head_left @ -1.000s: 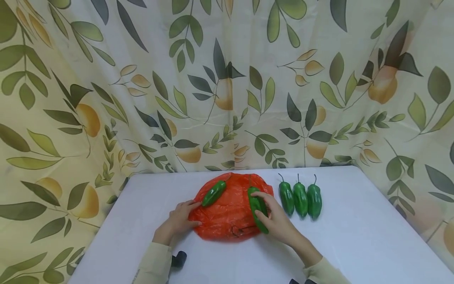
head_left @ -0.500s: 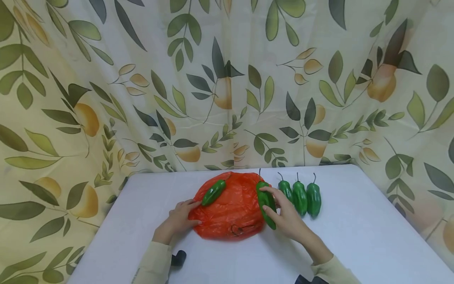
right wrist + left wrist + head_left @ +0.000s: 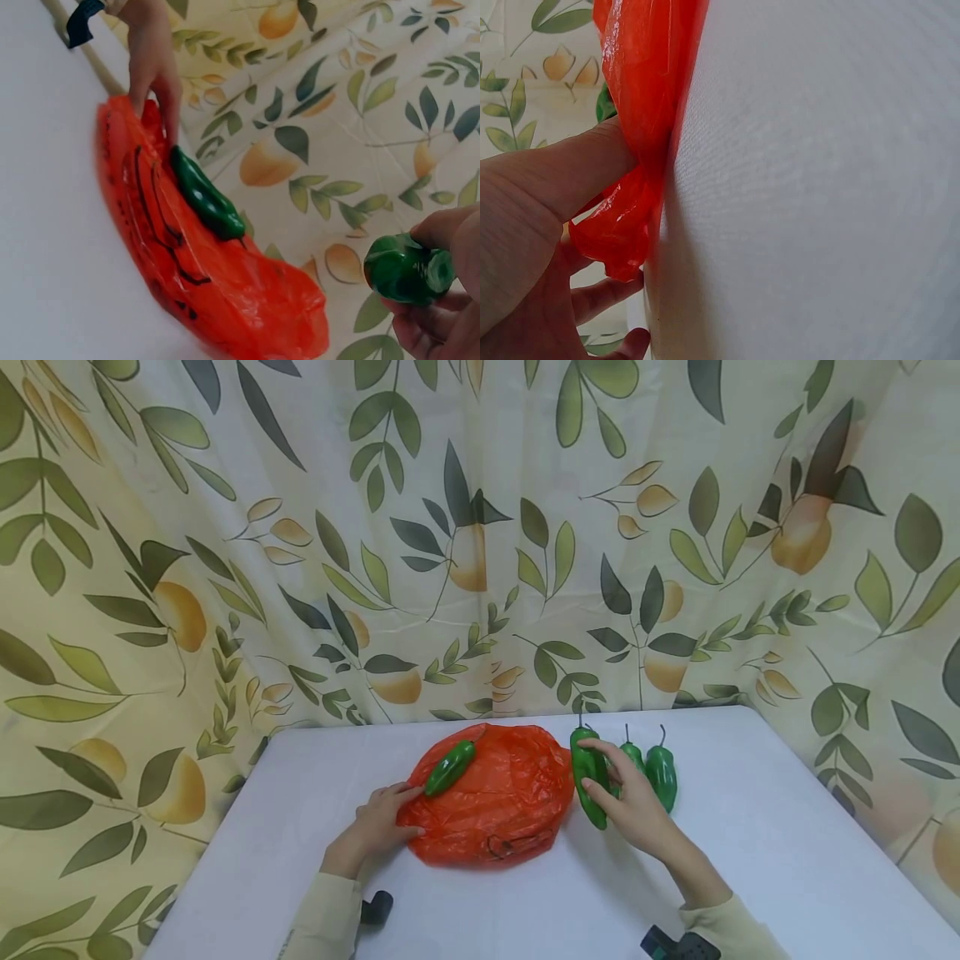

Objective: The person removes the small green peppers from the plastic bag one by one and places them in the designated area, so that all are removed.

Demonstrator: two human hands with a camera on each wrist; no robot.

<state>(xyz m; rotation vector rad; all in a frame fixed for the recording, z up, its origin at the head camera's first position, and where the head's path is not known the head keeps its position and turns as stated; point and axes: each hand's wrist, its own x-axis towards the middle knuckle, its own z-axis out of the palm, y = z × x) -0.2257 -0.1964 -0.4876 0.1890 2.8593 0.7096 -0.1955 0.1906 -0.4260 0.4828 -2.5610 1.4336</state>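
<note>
My right hand (image 3: pixel 633 802) grips a long green chili pepper (image 3: pixel 588 777), stem pointing away, just past the right side of a red plastic bag (image 3: pixel 502 802). In the right wrist view, the end of this held pepper (image 3: pixel 397 268) shows between thumb and fingers. My left hand (image 3: pixel 377 821) pinches the left edge of the bag; its thumb and fingers lie on either side of the red film (image 3: pixel 641 97). Another green chili pepper (image 3: pixel 449 768) lies on the bag's upper left, close to the left fingertips.
More green chili peppers (image 3: pixel 662 777) lie side by side on the white table (image 3: pixel 750 843) to the right, partly hidden by my right hand. A leaf-and-fruit patterned curtain (image 3: pixel 480 527) hangs behind the table. Black straps (image 3: pixel 678 943) are on both wrists.
My right hand has carried its chili pepper rightward from above the bag, now overlapping the row of peppers. My left hand and the pepper on the bag have stayed put.
</note>
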